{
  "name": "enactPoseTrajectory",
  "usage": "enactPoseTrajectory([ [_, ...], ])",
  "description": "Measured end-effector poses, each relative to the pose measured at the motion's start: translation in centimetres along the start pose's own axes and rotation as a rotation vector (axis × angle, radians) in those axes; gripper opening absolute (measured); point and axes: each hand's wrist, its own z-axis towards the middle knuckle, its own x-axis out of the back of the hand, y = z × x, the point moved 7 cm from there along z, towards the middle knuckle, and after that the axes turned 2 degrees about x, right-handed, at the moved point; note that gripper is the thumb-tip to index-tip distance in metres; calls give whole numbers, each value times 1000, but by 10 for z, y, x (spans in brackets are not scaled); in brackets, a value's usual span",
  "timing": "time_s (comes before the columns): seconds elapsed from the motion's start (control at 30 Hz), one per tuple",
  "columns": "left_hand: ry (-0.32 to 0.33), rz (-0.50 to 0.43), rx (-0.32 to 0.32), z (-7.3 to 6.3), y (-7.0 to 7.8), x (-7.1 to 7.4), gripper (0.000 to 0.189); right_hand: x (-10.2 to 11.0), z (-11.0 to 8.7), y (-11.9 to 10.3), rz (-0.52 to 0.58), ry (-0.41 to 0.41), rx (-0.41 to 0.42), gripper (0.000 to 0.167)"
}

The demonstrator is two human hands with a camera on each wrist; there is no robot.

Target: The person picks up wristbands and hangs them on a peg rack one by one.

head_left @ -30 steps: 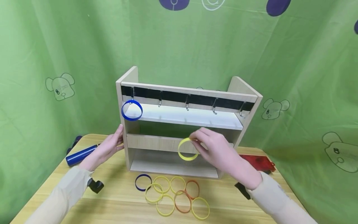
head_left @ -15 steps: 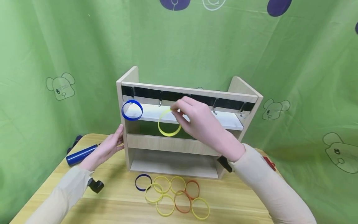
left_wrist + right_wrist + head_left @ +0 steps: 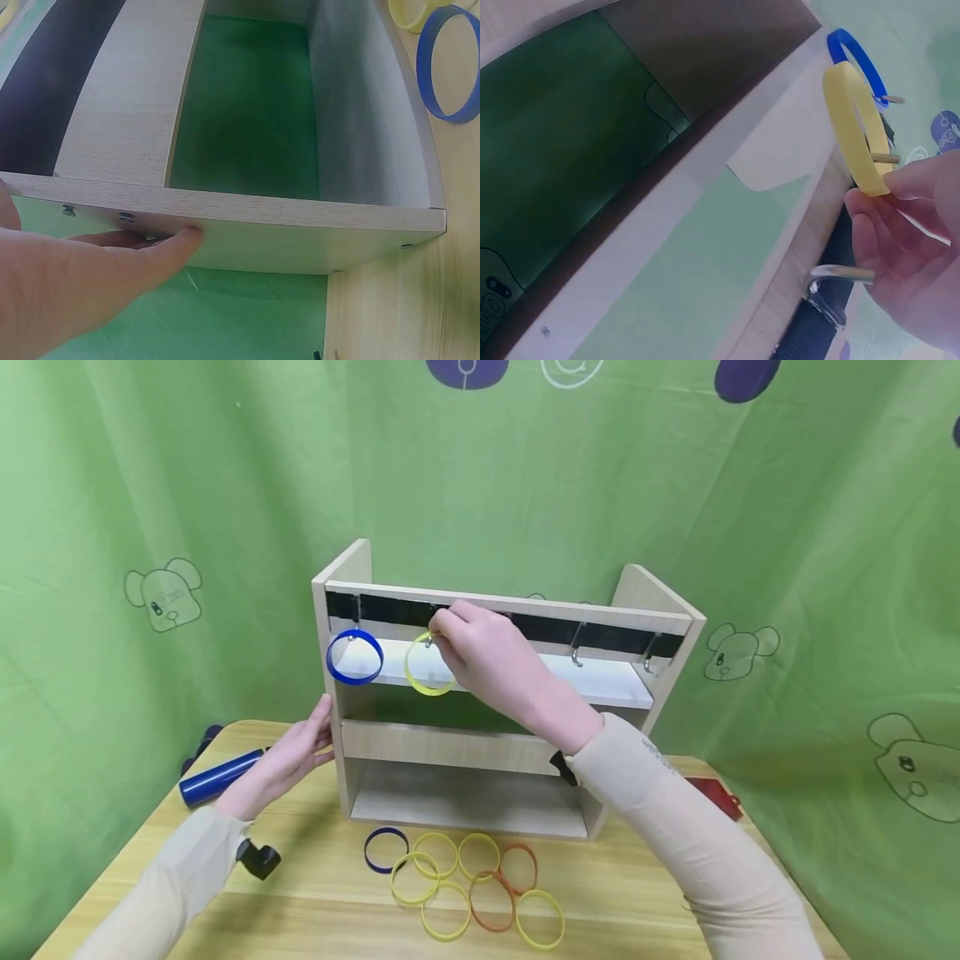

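Note:
My right hand (image 3: 487, 652) pinches a yellow wristband (image 3: 429, 692) at the second hook from the left on a small wooden shelf (image 3: 465, 747). In the right wrist view, that hook's tip shows at the opening of the yellow wristband (image 3: 847, 120); whether the band's weight rests on it I cannot tell. A blue wristband (image 3: 355, 680) hangs from the leftmost hook. My left hand (image 3: 292, 756) rests against the shelf's left side panel, and the left wrist view shows its thumb (image 3: 176, 246) lying along that panel.
Several yellow wristbands (image 3: 444, 937), two orange wristbands (image 3: 492, 928) and a dark blue wristband (image 3: 367, 852) lie on the table (image 3: 315, 910) before the shelf. More hooks (image 3: 576, 656) line the black strip. A blue cylinder (image 3: 221, 777) lies left; a red object (image 3: 716, 795) lies right.
My right hand has carried the yellow wristband up and left, from before the shelf's lower board to the second hook. The left hand has stayed at the side panel.

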Motion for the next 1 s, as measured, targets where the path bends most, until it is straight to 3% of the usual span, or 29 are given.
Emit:
enactPoseTrajectory([
  [0.27, 5, -8, 0, 0, -1, 0, 90, -7, -4, 2, -28, -38, -21, 3],
  [0.57, 2, 2, 7, 3, -3, 3, 90, 18, -28, -15, 44, 26, 31, 9],
  [0.77, 4, 8, 9, 2, -3, 4, 89, 10, -75, -19, 119, -40, -5, 11],
  [0.87, 1, 7, -2, 2, -1, 3, 89, -11, -109, -12, 152, -99, -43, 12],
  [1.0, 3, 3, -7, 2, -1, 3, 89, -47, -166, -4, 189, -215, -156, 11],
])
